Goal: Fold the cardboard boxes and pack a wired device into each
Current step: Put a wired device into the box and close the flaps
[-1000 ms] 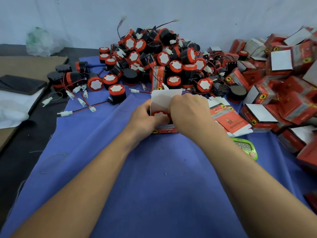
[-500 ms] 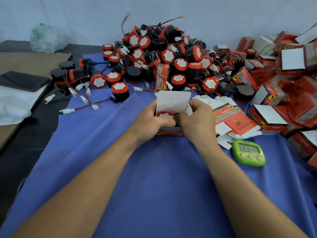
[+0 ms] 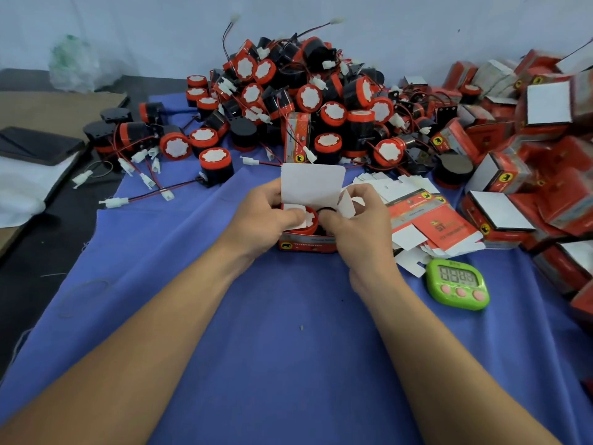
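Both forearms reaching far, left hand gripping the open box, thumb pressing its left flap, right hand pinching the right flap, device inside.

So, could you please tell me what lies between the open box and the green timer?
In the head view, the right hand and white tabs of the flat cartons lie between the open box and green timer.

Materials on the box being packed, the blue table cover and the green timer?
The box: thin cardboard, glossy red print outside, matte white inside; its flaps crease sharply. The table cover: looks like cloth, matte, with wrinkles and loose threads at its left edge. The timer: likely moulded plastic, a slightly glossy green shell with pink buttons.
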Available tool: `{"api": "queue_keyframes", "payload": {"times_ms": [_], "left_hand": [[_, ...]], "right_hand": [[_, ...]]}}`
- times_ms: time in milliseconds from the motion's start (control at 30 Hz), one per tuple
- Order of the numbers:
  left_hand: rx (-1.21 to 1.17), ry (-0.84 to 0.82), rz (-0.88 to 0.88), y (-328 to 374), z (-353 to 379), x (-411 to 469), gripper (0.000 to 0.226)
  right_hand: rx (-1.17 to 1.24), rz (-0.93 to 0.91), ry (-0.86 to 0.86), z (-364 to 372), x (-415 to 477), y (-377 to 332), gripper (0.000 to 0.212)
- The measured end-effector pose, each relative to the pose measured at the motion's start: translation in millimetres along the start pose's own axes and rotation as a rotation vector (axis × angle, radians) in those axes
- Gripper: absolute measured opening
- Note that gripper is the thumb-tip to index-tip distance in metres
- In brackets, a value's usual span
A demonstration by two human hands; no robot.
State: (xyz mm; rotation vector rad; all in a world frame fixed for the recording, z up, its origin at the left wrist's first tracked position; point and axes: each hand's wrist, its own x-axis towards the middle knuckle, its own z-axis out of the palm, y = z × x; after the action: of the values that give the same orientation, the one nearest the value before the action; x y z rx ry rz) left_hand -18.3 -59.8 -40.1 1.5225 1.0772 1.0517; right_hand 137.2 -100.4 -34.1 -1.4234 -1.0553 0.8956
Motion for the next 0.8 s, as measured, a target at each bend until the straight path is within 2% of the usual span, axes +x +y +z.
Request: {"api": "queue_keyframes", "payload": {"times_ms": [133, 200, 233, 300, 433, 567, 667, 800], "left_hand": [[-0.002, 0.029, -0.028, 1, -1, 1, 0.034], [0.005, 0.038, -0.037, 3, 0, 0, 0.031], [0.011, 0.041, -0.040, 3, 0, 0, 0.031], [0.013, 0.038, -0.033, 2, 0, 0, 0.031], [0.018, 0.046, -0.028, 2, -1, -1, 0.032], [0.049, 0.019, -0.023, 2, -1, -1, 0.039], [0.057, 0.002, -0.020, 3, -1, -1, 0.042], [0.056, -0.016, -0.030, 4, -1, -2, 0.041]], "right_hand": [[0.303, 0.150, -0.277, -21, 7, -7, 0.034], [0.342, 0.257, -0.261, -26, 10, -7, 0.035], [0.355, 0.272, -0.244, -27, 11, -6, 0.030], [0.337, 0.236, -0.247, -27, 11, -3, 0.015], [0.306, 0.189, -0.320, -27, 10, -2, 0.018], [0.119, 0.147, -0.361, -21, 7, -3, 0.029], [0.036, 0.120, -0.330, -18, 7, -2, 0.029], [0.085, 0.136, -0.288, -18, 8, -3, 0.031]]}}
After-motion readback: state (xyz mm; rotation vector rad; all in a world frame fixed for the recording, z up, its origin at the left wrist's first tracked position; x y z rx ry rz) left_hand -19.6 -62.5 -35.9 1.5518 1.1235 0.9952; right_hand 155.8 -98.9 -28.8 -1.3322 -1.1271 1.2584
